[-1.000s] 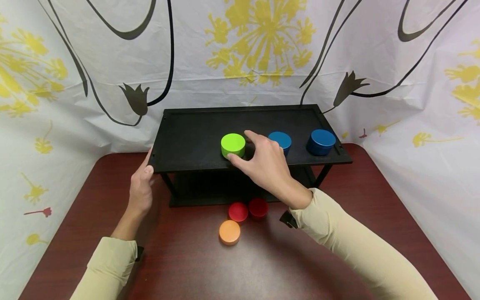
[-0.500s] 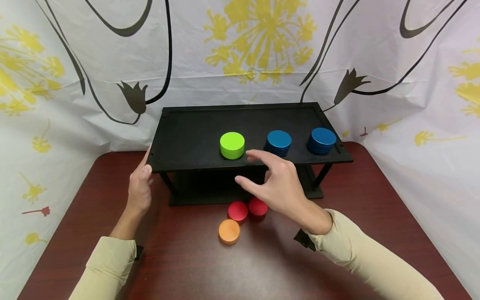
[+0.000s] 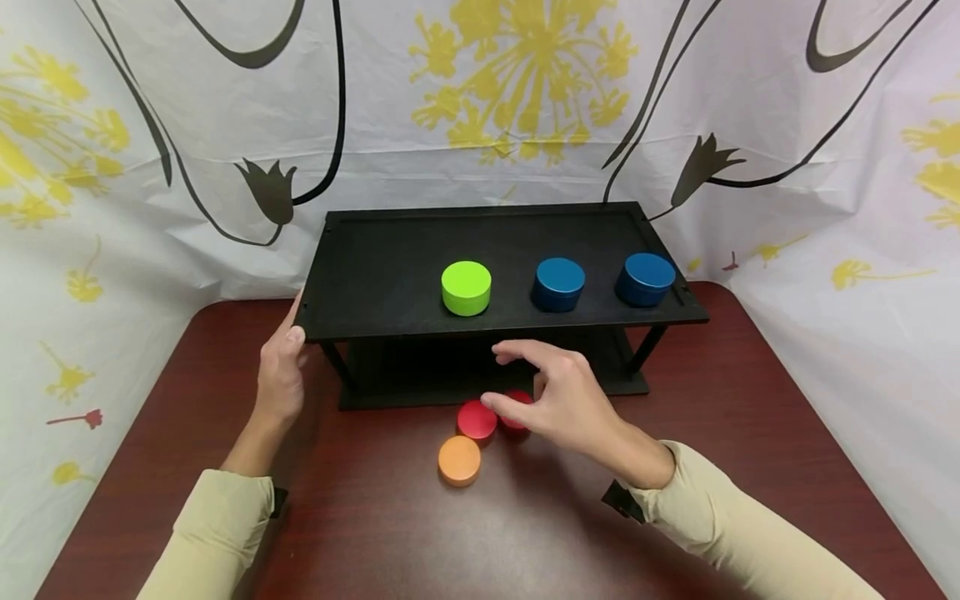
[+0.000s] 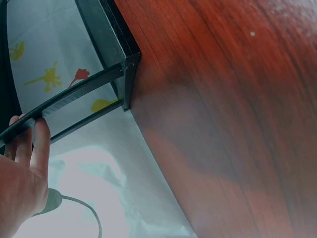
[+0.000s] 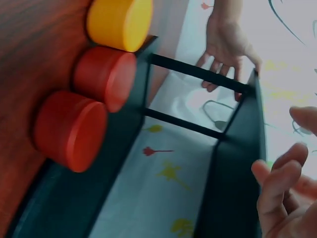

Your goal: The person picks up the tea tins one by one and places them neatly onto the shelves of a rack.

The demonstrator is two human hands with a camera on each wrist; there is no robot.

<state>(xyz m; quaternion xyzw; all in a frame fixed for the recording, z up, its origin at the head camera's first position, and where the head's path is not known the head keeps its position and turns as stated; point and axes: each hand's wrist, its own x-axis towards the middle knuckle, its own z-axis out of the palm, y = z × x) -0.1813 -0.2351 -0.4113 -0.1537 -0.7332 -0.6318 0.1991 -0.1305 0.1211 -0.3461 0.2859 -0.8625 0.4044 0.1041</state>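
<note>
while the left hand grips the left edge of the black shelf, an orange tin stands on the table, a green tin sits atop the shelf, two red tins stand just behind the orange one, the right hand hangs near them, thumb and fingers apart, and two blue tins sit atop the shelf

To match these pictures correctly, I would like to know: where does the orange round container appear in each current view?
Head: the orange container sits in the lower half, slightly left of centre.
Left wrist: not in this picture.
Right wrist: at the top, left of centre, looking more yellow.
Shared landmark: the black shelf, visible in all three.
</note>
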